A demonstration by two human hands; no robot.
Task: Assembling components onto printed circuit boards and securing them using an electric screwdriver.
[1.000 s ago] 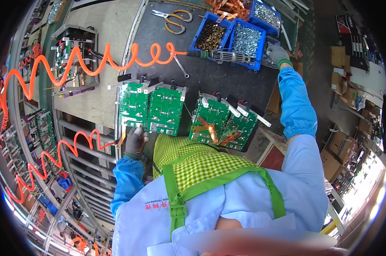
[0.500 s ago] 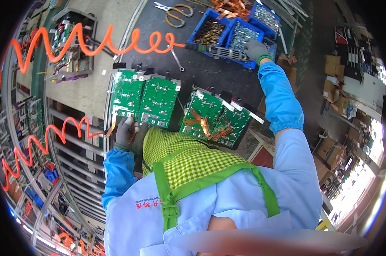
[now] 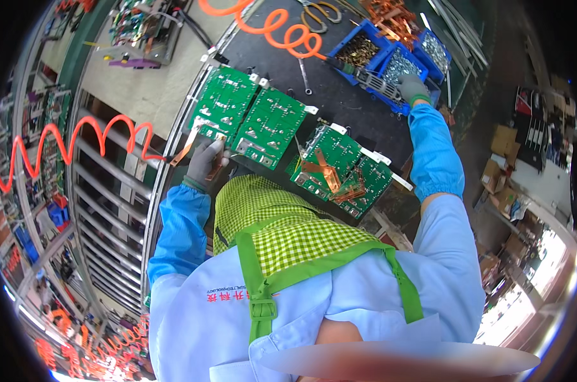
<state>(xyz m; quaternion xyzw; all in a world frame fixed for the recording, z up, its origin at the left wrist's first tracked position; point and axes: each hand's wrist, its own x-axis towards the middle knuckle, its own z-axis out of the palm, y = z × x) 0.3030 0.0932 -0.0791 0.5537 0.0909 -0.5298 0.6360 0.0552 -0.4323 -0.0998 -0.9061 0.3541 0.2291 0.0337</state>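
1. Head view, left grip (image 3: 203,162): gloved in grey, right at the near edge of the leftmost green circuit board (image 3: 224,99), so that board stretches away just beyond the fingers. They look curled, and a coppery piece (image 3: 219,169) shows against them on the right, but honestly can't tell if they're clamped on it. A copper strip (image 3: 184,149) sits just to this grip's left.

2. Same view, further round the left grip: a second green board (image 3: 270,127) is just to its right, close beside the first. Well off to the right are two more green boards (image 3: 322,153), with loose copper strips (image 3: 330,173) lying across them. An orange coiled hose (image 3: 87,137) runs off to the left.

3. Head view, right grip (image 3: 412,88): also grey-gloved, way up at the far right, over the near end of a blue bin of silvery bits (image 3: 400,65). Fingertips are too hidden to tell whether they're apart, together or pinching anything. The grey power tool (image 3: 372,81) lies just to its left, a blue bin of brassy bits (image 3: 358,49) beyond that, and the dark surface (image 3: 342,105) spreads lower left.
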